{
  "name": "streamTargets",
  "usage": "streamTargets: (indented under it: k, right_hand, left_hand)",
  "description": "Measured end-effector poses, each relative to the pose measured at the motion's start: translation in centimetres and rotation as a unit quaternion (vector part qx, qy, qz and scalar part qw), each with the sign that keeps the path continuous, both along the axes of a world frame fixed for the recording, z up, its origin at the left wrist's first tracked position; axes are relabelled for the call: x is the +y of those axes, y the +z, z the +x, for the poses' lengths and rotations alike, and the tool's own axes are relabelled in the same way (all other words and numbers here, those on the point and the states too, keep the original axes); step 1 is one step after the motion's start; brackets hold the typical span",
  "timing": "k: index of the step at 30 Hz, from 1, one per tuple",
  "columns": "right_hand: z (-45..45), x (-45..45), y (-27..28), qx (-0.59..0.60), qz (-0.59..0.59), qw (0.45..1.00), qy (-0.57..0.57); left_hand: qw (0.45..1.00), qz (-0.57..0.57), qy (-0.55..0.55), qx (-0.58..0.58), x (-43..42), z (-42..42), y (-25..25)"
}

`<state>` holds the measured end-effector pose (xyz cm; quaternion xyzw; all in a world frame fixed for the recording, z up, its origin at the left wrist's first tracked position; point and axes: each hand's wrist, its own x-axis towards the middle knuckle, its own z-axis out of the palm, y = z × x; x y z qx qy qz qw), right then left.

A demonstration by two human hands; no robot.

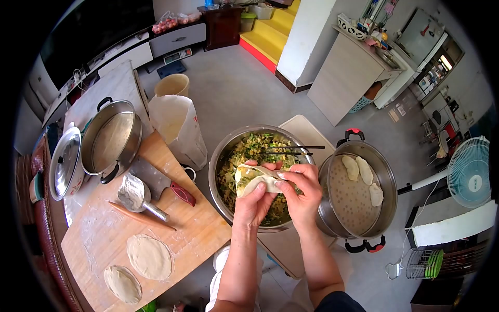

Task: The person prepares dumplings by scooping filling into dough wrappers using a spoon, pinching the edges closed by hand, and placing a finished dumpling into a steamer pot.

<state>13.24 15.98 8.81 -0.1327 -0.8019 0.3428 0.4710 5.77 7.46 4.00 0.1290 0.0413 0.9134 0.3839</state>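
My left hand (pixel 252 207) cradles a half-folded dumpling (pixel 248 183), its pale dough wrapped around a yellow-green filling that shows at the left end. With thumb and fingers, my right hand (pixel 302 191) pinches the dough edge at the right end. Both hands are above a large metal bowl (pixel 214 179) of chopped green and yellow filling (pixel 260 141). A pair of dark chopsticks (pixel 296 147) lies across the bowl's right side. Two flat dough wrappers (pixel 149 257) rest on the floured wooden board (pixel 208 229) at lower left.
Right of the bowl stands a steamer pot (pixel 353 221) holding three dumplings (pixel 364 170). The board carries a rolling pin (pixel 140 216), a flour scoop (pixel 132 193) and a cleaver (pixel 148 177). Behind it are an empty pan (pixel 109 138) and a white bag (pixel 179 130). A fan (pixel 470 177) stands far right.
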Motion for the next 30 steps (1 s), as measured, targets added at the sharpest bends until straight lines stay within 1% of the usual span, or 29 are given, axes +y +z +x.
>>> streamTargets:
  k: [5,11,14,17,20,23,26,30]
  right_hand:
    - [-0.1,-0.3,0.6,-0.002,-0.017,1.000,0.007]
    - [0.3,0.3,-0.2,-0.003,0.027,1.000,0.007]
    - [0.3,0.3,-0.1,-0.009,0.008,1.000,0.026]
    - [0.6,0.4,0.4,-0.023,-0.078,0.994,0.067]
    - [0.4,0.1,0.7,-0.005,-0.086,0.995,0.045]
    - [0.3,0.0,0.5,-0.015,-0.015,0.999,0.036]
    - [0.0,0.3,-0.2,0.007,0.029,0.999,0.031]
    - [0.0,0.5,-0.8,0.020,0.009,0.999,0.034]
  left_hand:
    - [1.000,0.010,-0.002,0.002,-0.2,-0.1,0.1]
    - [1.000,0.000,-0.019,0.004,-0.3,0.0,-0.1]
    - [1.000,-0.001,-0.017,0.004,-0.2,0.0,-0.3]
    - [1.000,-0.003,-0.003,0.001,-0.3,-0.1,0.2]
    - [1.000,-0.004,-0.004,0.007,-0.2,-0.1,0.3]
    - [1.000,-0.025,-0.006,0.009,-0.1,0.1,0.3]
    - [1.000,-0.023,-0.014,0.004,0.0,0.2,0.4]
    - [1.000,-0.021,-0.018,0.015,0.1,0.1,0.0]
